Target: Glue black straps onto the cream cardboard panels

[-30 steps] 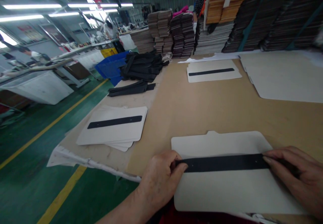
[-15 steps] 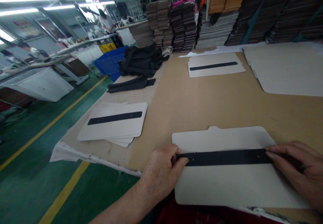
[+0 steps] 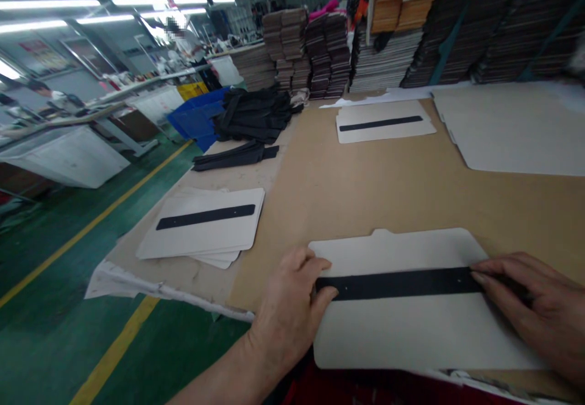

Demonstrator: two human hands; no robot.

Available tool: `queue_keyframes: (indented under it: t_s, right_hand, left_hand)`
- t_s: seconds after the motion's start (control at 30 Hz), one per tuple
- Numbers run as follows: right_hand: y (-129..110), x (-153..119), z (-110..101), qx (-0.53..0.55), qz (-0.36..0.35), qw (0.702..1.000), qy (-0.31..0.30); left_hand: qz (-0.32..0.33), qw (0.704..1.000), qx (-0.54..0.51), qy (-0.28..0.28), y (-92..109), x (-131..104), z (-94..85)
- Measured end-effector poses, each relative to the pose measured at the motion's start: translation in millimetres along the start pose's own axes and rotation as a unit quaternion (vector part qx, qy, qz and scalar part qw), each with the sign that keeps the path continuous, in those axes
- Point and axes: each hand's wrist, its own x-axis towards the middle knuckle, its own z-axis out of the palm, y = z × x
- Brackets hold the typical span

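Observation:
A cream panel (image 3: 411, 332) with a small tab on its far edge lies at the table's near edge. Across it runs a black strip (image 3: 402, 283) with small holes. At the strip's left end is my left hand (image 3: 292, 307), thumb and forefinger parted, the thumb tip touching the strip. My right hand (image 3: 534, 307) pinches the strip's right end between thumb and forefinger; its other fingers are partly hidden. To the left, a stack of cream panels (image 3: 205, 240) carries another black strip (image 3: 205, 217) on top.
Farther back on the brown table (image 3: 356, 192) are smaller panels with a strip (image 3: 384, 132), a large cream sheet (image 3: 516, 131), loose black strips (image 3: 233, 156) and a black pile (image 3: 256, 112). Tall stacks (image 3: 326, 52) stand behind. A blue crate (image 3: 194, 116) is at the left; a person (image 3: 187, 42) stands beyond.
My left thumb and forefinger have parted from their pinch on the strip's left end. My right hand still pinches the other end. The whole view has shifted slightly.

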Motion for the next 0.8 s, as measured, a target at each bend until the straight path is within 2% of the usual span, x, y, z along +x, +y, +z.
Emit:
queue_keyframes:
  t_s: [0.1, 0.2, 0.33, 0.43, 0.57, 0.67, 0.8]
  right_hand:
    - [-7, 0, -9, -0.059, -0.072, 0.996, -0.009]
    - [-17, 1, -22, -0.125, -0.141, 0.981, -0.049]
    - [-31, -3, -31, -0.197, -0.208, 0.957, -0.044]
    - [-39, -9, -32, -0.237, -0.228, 0.944, -0.03]
    - [-42, -12, -32, -0.249, -0.217, 0.942, -0.069]
    - [-38, -13, -30, -0.244, -0.211, 0.942, -0.098]
    - [-33, -11, -29, -0.223, -0.241, 0.941, -0.078]
  left_hand:
    - [0.135, 0.985, 0.077, -0.069, 3, -2, 2.9]
    - [0.206, 0.955, 0.17, -0.128, 2, -6, 9.1]
    - [0.222, 0.933, 0.243, -0.146, -6, -9, 16.9]
    - [0.23, 0.925, 0.259, -0.158, -11, -8, 19.7]
    - [0.225, 0.928, 0.247, -0.165, -6, -6, 18.5]
    - [0.219, 0.938, 0.225, -0.149, 0, -6, 14.9]
    - [0.229, 0.936, 0.241, -0.118, -6, -9, 13.6]
